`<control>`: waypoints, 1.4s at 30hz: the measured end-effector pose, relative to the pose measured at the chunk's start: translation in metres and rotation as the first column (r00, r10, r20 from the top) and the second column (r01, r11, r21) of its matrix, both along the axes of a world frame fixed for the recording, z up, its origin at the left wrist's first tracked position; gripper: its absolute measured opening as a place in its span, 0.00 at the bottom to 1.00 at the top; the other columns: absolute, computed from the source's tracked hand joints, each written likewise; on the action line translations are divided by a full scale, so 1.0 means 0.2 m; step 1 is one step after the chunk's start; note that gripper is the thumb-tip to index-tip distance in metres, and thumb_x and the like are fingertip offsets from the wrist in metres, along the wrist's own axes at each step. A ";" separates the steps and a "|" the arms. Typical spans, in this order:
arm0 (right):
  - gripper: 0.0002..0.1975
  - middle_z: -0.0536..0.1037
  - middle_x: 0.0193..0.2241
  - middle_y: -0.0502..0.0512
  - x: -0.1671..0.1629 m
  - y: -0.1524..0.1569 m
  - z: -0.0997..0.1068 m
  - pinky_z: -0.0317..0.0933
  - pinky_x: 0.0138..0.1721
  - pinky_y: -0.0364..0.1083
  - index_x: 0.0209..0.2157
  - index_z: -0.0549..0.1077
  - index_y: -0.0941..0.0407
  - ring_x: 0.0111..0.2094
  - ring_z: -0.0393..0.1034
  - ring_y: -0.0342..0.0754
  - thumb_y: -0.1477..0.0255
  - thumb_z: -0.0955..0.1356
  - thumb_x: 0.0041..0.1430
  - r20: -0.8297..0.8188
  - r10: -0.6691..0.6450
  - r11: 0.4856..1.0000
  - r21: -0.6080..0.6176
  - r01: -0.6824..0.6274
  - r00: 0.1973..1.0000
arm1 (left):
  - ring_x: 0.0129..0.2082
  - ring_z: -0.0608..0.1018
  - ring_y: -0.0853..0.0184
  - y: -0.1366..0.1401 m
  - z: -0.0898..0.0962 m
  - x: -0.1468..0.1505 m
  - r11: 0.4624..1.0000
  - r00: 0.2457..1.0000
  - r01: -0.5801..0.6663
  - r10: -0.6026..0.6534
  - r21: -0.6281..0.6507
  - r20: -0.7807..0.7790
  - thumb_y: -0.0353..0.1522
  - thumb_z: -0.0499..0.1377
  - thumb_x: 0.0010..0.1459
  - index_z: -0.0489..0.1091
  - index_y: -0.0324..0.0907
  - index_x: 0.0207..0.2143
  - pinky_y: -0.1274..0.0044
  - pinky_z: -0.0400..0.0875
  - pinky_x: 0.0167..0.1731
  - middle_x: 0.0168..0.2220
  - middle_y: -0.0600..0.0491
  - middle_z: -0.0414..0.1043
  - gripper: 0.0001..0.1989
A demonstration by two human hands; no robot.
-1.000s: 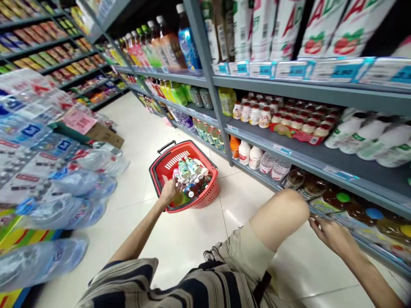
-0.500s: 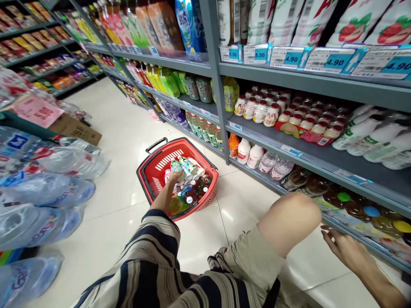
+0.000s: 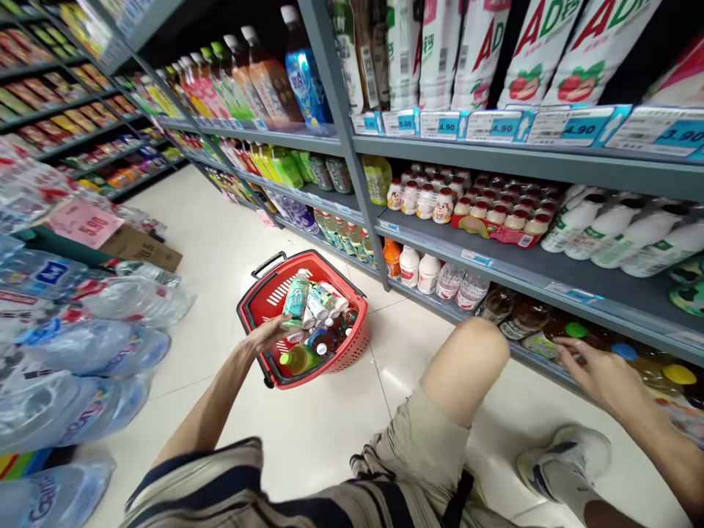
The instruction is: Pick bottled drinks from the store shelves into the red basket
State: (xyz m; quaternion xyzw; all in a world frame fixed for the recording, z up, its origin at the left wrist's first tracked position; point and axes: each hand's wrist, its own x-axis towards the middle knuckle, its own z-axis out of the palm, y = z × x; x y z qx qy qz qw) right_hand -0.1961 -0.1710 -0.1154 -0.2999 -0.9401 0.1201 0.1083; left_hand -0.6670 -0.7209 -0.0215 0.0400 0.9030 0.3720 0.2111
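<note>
My left hand (image 3: 269,334) is closed on the lower end of a teal-labelled bottle (image 3: 297,299), which stands tilted in the red shopping basket (image 3: 352,352). Beside that bottle in the basket lie other drinks, among them a green bottle (image 3: 300,359) and several dark bottles (image 3: 323,343). To the right of my bent knee, my right hand (image 3: 602,374) hovers in front of the bottom shelf with loosely bent fingers, holding nothing. Bottles with green, blue and yellow caps (image 3: 677,374) lie on that shelf close to it.
A grey shelf rack (image 3: 357,169) with drinks runs along the right side. Packs of small red-capped bottles (image 3: 500,214) and white bottles (image 3: 586,220) fill its middle level. Large water bottles (image 3: 99,348) and a cardboard box (image 3: 146,246) stand at the left. Tiled floor surrounds the basket.
My left hand has drawn back toward the basket's left side, and the teal-labelled bottle is now raised and tilted in it. My right hand has come up a little beside the bottom shelf.
</note>
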 end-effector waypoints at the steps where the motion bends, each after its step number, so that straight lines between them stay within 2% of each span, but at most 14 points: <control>1: 0.16 0.86 0.33 0.63 -0.08 -0.01 0.06 0.66 0.28 0.58 0.48 0.80 0.42 0.32 0.83 0.66 0.54 0.63 0.70 -0.031 -0.002 1.000 -0.018 0.001 1.000 | 0.44 0.84 0.53 -0.03 0.04 0.04 0.996 0.997 0.002 -0.009 0.094 0.078 0.41 0.63 0.63 0.78 0.39 0.42 0.64 0.82 0.44 0.33 0.44 0.83 0.15; 4: 0.19 0.86 0.34 0.62 -0.33 -0.12 0.25 0.71 0.33 0.54 0.50 0.81 0.50 0.33 0.83 0.60 0.55 0.64 0.69 -0.173 0.056 0.982 -0.168 -0.085 0.983 | 0.49 0.83 0.47 -0.02 0.17 0.25 0.900 0.941 -0.018 -0.132 0.435 0.312 0.45 0.67 0.53 0.78 0.41 0.47 0.59 0.82 0.46 0.39 0.41 0.83 0.24; 6: 0.21 0.86 0.35 0.60 -0.45 -0.26 0.38 0.74 0.38 0.51 0.50 0.81 0.54 0.33 0.83 0.54 0.56 0.64 0.70 -0.345 0.125 0.905 -0.344 -0.250 0.930 | 0.50 0.83 0.44 0.12 0.24 0.41 0.829 0.897 -0.038 -0.218 0.558 0.385 0.49 0.69 0.49 0.77 0.42 0.52 0.56 0.82 0.47 0.43 0.40 0.83 0.31; 9: 0.24 0.85 0.33 0.59 -0.51 -0.45 0.53 0.73 0.32 0.47 0.47 0.80 0.59 0.27 0.78 0.48 0.52 0.67 0.69 -0.508 0.069 0.704 -0.585 -0.402 0.859 | 0.48 0.84 0.44 0.53 0.28 0.67 0.746 0.839 0.023 -0.376 0.665 0.393 0.58 0.67 0.50 0.76 0.43 0.54 0.56 0.83 0.45 0.44 0.40 0.83 0.37; 12: 0.26 0.84 0.40 0.60 -0.48 -0.51 0.62 0.73 0.32 0.45 0.49 0.78 0.59 0.32 0.79 0.47 0.49 0.69 0.68 -0.605 0.029 0.476 -0.692 -0.543 0.796 | 0.47 0.85 0.45 1.03 0.26 0.92 0.642 0.698 0.179 -0.617 0.745 0.364 0.64 0.68 0.48 0.77 0.43 0.53 0.57 0.83 0.45 0.45 0.40 0.83 0.42; 13: 0.27 0.83 0.44 0.60 -0.45 -0.50 0.64 0.74 0.34 0.45 0.51 0.76 0.58 0.35 0.79 0.47 0.48 0.70 0.67 -0.650 -0.011 0.437 -0.687 -0.580 0.760 | 0.47 0.85 0.45 1.19 0.24 1.00 0.606 0.644 0.228 -0.681 0.762 0.349 0.65 0.68 0.49 0.77 0.43 0.54 0.58 0.83 0.45 0.46 0.40 0.83 0.42; 14: 0.28 0.82 0.45 0.60 -0.43 -0.47 0.65 0.74 0.35 0.45 0.52 0.74 0.56 0.37 0.79 0.48 0.48 0.71 0.66 -0.689 -0.069 0.432 -0.672 -0.601 0.721 | 0.47 0.85 0.46 1.35 0.22 1.08 0.567 0.597 0.268 -0.732 0.779 0.327 0.64 0.68 0.50 0.76 0.44 0.54 0.59 0.82 0.46 0.47 0.41 0.83 0.41; 16: 0.29 0.80 0.44 0.57 -0.35 -0.38 0.66 0.72 0.35 0.45 0.51 0.71 0.54 0.37 0.77 0.47 0.48 0.75 0.61 -0.735 -0.204 0.500 -0.646 -0.577 0.646 | 0.49 0.84 0.48 1.63 0.17 1.21 0.478 0.532 0.327 -0.806 0.815 0.259 0.60 0.70 0.52 0.74 0.46 0.58 0.60 0.82 0.48 0.49 0.42 0.82 0.39; 21: 0.28 0.78 0.38 0.52 -0.14 -0.13 0.64 0.72 0.38 0.47 0.47 0.71 0.53 0.36 0.74 0.48 0.48 0.78 0.58 -0.739 -0.425 0.718 -0.627 -0.304 0.522 | 0.58 0.80 0.50 2.17 0.10 1.39 0.249 0.464 0.481 -0.886 0.841 -0.003 0.57 0.69 0.58 0.75 0.45 0.58 0.62 0.75 0.61 0.57 0.44 0.79 0.35; 25: 0.30 0.81 0.46 0.57 -0.01 0.00 0.60 0.74 0.40 0.48 0.50 0.73 0.53 0.43 0.77 0.52 0.44 0.74 0.60 -0.748 -0.495 0.798 -0.593 -0.110 0.442 | 0.60 0.78 0.50 2.45 0.15 1.45 0.092 0.318 0.653 -0.934 0.752 -0.162 0.54 0.71 0.57 0.78 0.41 0.54 0.63 0.72 0.63 0.57 0.42 0.78 0.32; 27: 0.31 0.81 0.50 0.60 0.05 0.06 0.60 0.76 0.45 0.51 0.54 0.74 0.54 0.47 0.77 0.54 0.44 0.73 0.63 -0.759 -0.454 0.839 -0.540 -0.063 0.466 | 0.61 0.78 0.51 2.54 0.17 1.50 0.054 0.291 0.662 -0.938 0.748 -0.190 0.50 0.72 0.57 0.77 0.41 0.56 0.64 0.74 0.62 0.58 0.42 0.77 0.31; 32: 0.31 0.78 0.57 0.63 0.22 0.17 0.62 0.72 0.59 0.57 0.60 0.76 0.56 0.57 0.75 0.60 0.49 0.73 0.65 -0.747 -0.305 0.937 -0.346 0.047 0.591 | 0.60 0.78 0.52 2.70 0.17 1.62 0.021 0.296 0.690 -0.920 0.724 -0.255 0.45 0.73 0.56 0.76 0.40 0.55 0.65 0.77 0.59 0.58 0.43 0.76 0.29; 38: 0.31 0.74 0.62 0.63 0.40 0.21 0.66 0.65 0.67 0.62 0.66 0.72 0.53 0.63 0.69 0.62 0.53 0.72 0.68 -0.728 -0.152 0.988 -0.105 0.110 0.668 | 0.59 0.78 0.53 2.87 0.23 1.68 -0.158 0.166 0.865 -0.806 0.477 -0.568 0.40 0.72 0.59 0.79 0.42 0.53 0.64 0.74 0.61 0.59 0.44 0.75 0.21; 42: 0.32 0.68 0.69 0.60 0.42 0.27 0.63 0.60 0.71 0.63 0.73 0.63 0.50 0.69 0.63 0.61 0.52 0.66 0.73 -0.711 -0.176 0.981 -0.070 0.181 0.681 | 0.57 0.79 0.53 2.96 0.21 1.74 -0.102 0.231 0.903 -0.706 0.418 -0.670 0.38 0.72 0.59 0.80 0.42 0.52 0.63 0.74 0.61 0.56 0.45 0.79 0.20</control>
